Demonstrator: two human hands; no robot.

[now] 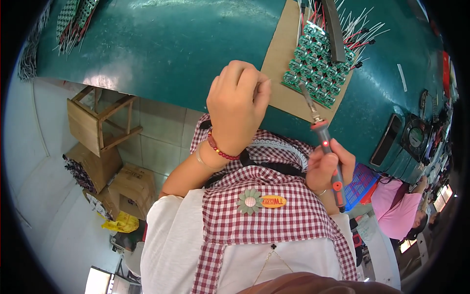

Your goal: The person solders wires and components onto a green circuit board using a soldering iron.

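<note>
Soldering iron [324,139] clamped in right hand [321,169]; lettered orange badge [274,201] on apron [264,228]; left hand [237,93] curled, grip impossible to tell; circuit boards [313,63] partly under grey bar [335,36].

Green circuit boards [317,68] trail white, red and black wires [351,36] against tan cardboard [278,63] and a deep-green bench [161,54]. The soldering iron [323,136] pairs dark grey with red, its indicator light [325,143] glowing red. The worker's apron [274,225] shows burgundy-and-white checks, a sage-green flower [249,201] and an orange oval badge [274,201], over a white shirt [171,230]; the bracelet [225,155] is red-beaded. A plastic basket [360,182] is blue, a co-worker's top [397,210] solid pink.
</note>
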